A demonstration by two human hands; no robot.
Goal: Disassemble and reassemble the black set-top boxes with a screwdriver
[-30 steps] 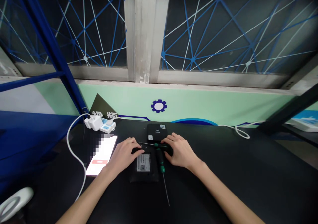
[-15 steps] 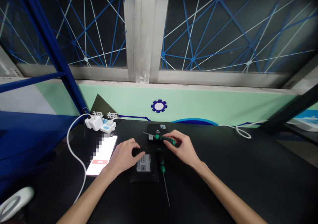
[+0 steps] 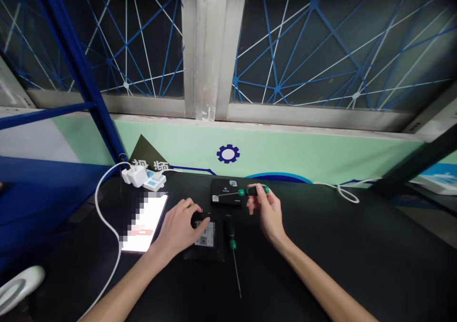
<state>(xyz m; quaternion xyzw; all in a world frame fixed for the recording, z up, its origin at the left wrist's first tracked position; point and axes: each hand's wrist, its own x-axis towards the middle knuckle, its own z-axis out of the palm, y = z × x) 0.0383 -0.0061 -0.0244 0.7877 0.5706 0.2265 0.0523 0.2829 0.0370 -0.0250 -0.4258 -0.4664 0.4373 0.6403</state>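
Note:
My left hand [image 3: 184, 221] curves around the far left corner of a flat black device [image 3: 218, 254] with a white printed label and a square code. Its thumb reaches over the label, and its fingertips are partly hidden. Tiny bits like screws lie by those fingertips. In my right hand [image 3: 268, 210] is a screwdriver [image 3: 253, 191] with a green and black handle, its thin shaft pointing left above a black box [image 3: 226, 192]. A second green and black screwdriver [image 3: 232, 238] lies on the table right of the device, with its tip towards me.
A lit phone [image 3: 146, 226] lies left of my left hand. Behind it stand a white power strip [image 3: 155, 181] and a plug [image 3: 134, 175], whose cable [image 3: 107, 217] runs forward. Another white cable [image 3: 346, 194] loops at the back right. The black table [image 3: 339, 250] meets a green wall.
My right hand has moved slightly right with the screwdriver and turned more upright, drawing the shaft to the right. The left hand stays at the device, and the view has shifted slightly.

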